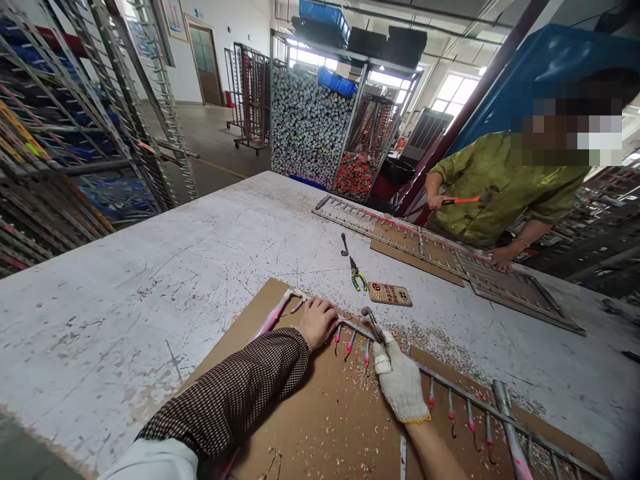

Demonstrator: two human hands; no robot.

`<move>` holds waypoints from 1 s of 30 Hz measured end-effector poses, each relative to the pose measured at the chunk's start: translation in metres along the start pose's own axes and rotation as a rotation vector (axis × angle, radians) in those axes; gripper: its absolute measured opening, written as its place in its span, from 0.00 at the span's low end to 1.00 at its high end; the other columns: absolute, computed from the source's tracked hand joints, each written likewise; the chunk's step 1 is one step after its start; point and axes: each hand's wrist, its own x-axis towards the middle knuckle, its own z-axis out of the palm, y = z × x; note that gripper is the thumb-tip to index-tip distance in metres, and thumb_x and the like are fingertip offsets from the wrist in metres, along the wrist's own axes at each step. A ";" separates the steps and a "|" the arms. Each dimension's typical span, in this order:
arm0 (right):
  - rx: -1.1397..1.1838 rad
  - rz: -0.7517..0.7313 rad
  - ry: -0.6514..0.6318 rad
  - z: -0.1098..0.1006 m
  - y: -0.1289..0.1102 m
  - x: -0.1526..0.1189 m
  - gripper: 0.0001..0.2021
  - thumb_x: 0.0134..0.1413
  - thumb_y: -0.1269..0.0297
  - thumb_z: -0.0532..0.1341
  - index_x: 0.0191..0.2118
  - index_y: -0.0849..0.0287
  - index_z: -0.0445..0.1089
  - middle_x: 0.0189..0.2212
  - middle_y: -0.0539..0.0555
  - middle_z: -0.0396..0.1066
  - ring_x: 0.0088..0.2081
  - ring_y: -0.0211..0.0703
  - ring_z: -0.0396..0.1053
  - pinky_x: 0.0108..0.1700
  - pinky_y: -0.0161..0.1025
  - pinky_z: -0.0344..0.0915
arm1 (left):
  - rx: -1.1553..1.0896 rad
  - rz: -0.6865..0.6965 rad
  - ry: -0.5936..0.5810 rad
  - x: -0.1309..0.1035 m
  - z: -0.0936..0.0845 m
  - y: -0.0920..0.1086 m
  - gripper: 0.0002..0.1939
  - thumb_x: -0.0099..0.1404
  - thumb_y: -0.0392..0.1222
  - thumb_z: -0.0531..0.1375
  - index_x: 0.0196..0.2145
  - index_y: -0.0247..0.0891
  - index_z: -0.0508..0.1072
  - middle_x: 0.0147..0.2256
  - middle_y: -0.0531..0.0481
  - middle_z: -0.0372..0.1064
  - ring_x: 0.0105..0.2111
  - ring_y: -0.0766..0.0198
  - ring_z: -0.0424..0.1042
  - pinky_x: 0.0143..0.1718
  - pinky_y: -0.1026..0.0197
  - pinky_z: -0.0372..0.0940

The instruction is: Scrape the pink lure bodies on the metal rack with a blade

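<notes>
A metal hook rack (457, 387) lies on brown cardboard, its bar carrying several small hooks with pink paint on them. My left hand (320, 323), bare below a checked sleeve, rests with curled fingers over the bar near the rack's far left corner. In a white knitted glove, my right hand (397, 380) is closed around a short dark metal tool with a bent, knobbed end (369, 313). That tool is right at the bar, beside the pink-tipped hooks (350, 345); the glove hides its lower part and any contact.
Beyond the bar lie pliers (357, 275), a small dark metal piece (344, 245) and a phone-shaped case (391, 294). Paint chips litter the white table (165, 280). Across it, a co-worker (500, 187) holds a red-handled tool over another rack (400, 240).
</notes>
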 end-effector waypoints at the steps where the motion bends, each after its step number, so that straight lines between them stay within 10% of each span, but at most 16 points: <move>1: 0.039 -0.022 0.012 0.000 0.001 -0.002 0.26 0.68 0.53 0.45 0.62 0.57 0.66 0.38 0.57 0.79 0.37 0.47 0.77 0.37 0.37 0.67 | -0.007 -0.002 -0.004 0.000 0.000 0.000 0.10 0.71 0.47 0.57 0.39 0.40 0.75 0.42 0.46 0.71 0.45 0.56 0.65 0.50 0.49 0.54; 30: 0.086 -0.281 -0.070 0.014 -0.004 0.001 0.22 0.69 0.61 0.47 0.64 0.55 0.63 0.55 0.55 0.73 0.53 0.44 0.73 0.56 0.40 0.66 | 0.119 -0.021 -0.015 0.005 0.007 0.003 0.15 0.72 0.48 0.55 0.37 0.35 0.74 0.41 0.43 0.71 0.44 0.54 0.64 0.49 0.47 0.54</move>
